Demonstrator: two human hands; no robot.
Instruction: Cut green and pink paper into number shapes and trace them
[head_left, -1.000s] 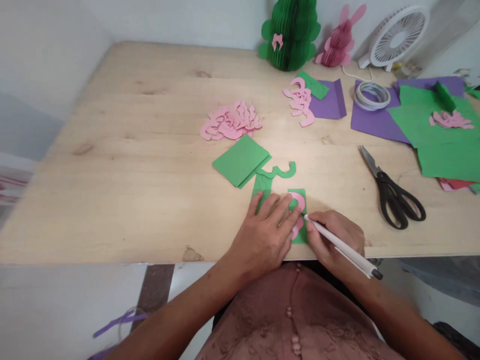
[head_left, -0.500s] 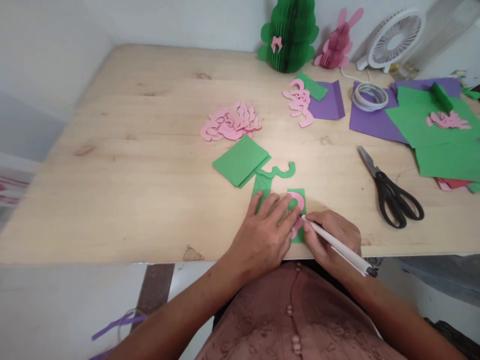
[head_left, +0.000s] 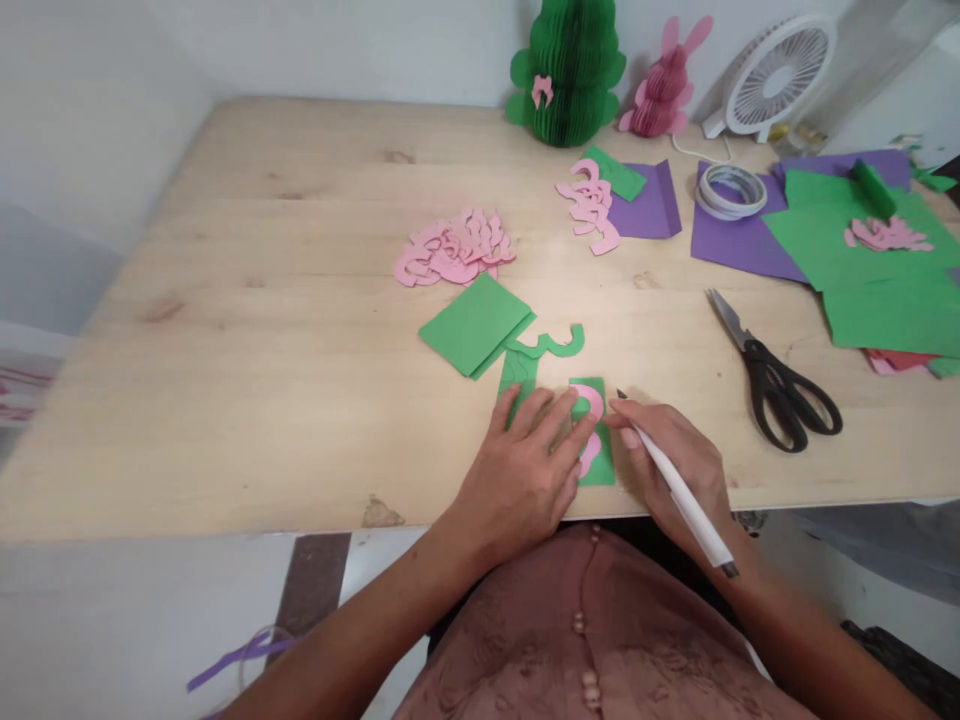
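Observation:
My left hand [head_left: 529,450] lies with its fingers stretched out, pressing a curvy pink paper cutout [head_left: 594,402] onto a small green paper piece [head_left: 604,470]. Its fingertips cover part of the cutout. A white pen [head_left: 679,490] is gripped in my right hand [head_left: 675,450], the tip just right of the green piece and apart from it. Under the left fingers runs a green strip [head_left: 517,372] with drawn lines. A wavy green cutout [head_left: 562,345] touches the top of that strip, beside a stack of folded green paper [head_left: 478,325].
Pink cutouts [head_left: 454,250] lie heaped beyond the green stack, with more pink pieces [head_left: 592,205] farther right. Black-handled scissors [head_left: 780,385] rest at the right. Behind are tape rolls [head_left: 731,192], purple paper [head_left: 742,245], a white fan [head_left: 780,75], a paper tree [head_left: 574,80] and a pink paper rabbit [head_left: 664,90].
My right hand has drawn the pen tip away from the pink cutout's edge, up and to the right. My left hand stays on the paper. The whole view has shifted slightly.

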